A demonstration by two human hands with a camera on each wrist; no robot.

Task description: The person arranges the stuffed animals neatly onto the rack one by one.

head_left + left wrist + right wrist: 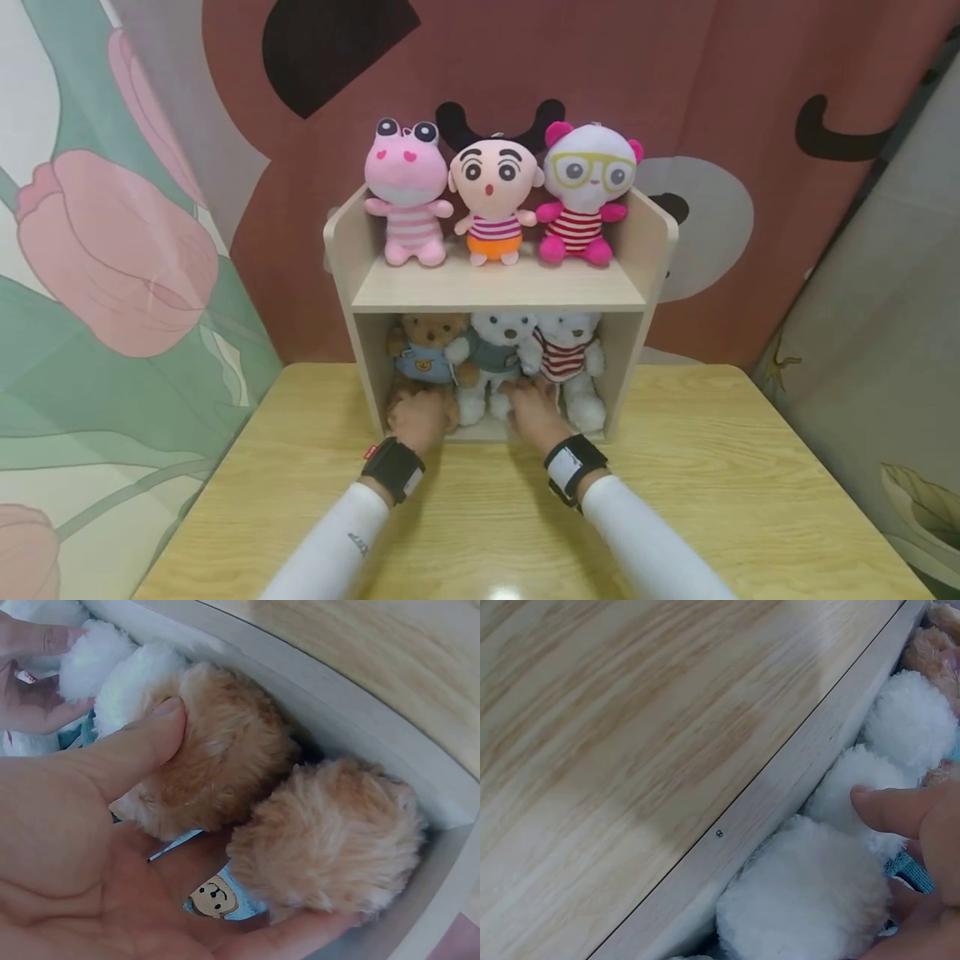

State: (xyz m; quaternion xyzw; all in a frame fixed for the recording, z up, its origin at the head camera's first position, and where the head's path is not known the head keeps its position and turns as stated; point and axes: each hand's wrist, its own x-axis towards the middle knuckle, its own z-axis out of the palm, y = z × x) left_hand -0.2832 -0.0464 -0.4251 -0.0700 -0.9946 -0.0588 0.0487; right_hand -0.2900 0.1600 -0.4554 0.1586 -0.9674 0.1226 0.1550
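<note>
A small wooden shelf (360, 275) stands on a light wood table (712, 475). Its lower compartment holds a brown bear (423, 346) in a blue shirt, a white bear (497, 343) in a grey-blue shirt and a white bear (567, 354) in red stripes. My left hand (416, 421) grips the brown bear's fluffy feet (337, 840), thumb (142, 746) on one foot and fingers beneath. My right hand (534, 412) holds the middle white bear's foot (851, 780), with the thumb (889, 810) pressed on it. The striped bear's foot (802, 900) lies beside it.
On the top shelf sit a pink frog plush (407, 196), a round-headed doll (495, 196) in orange shorts and a pink-eared plush (587, 196) with yellow glasses. Patterned curtains hang close behind and on both sides. The shelf's front ledge (780, 795) runs before the bears' feet.
</note>
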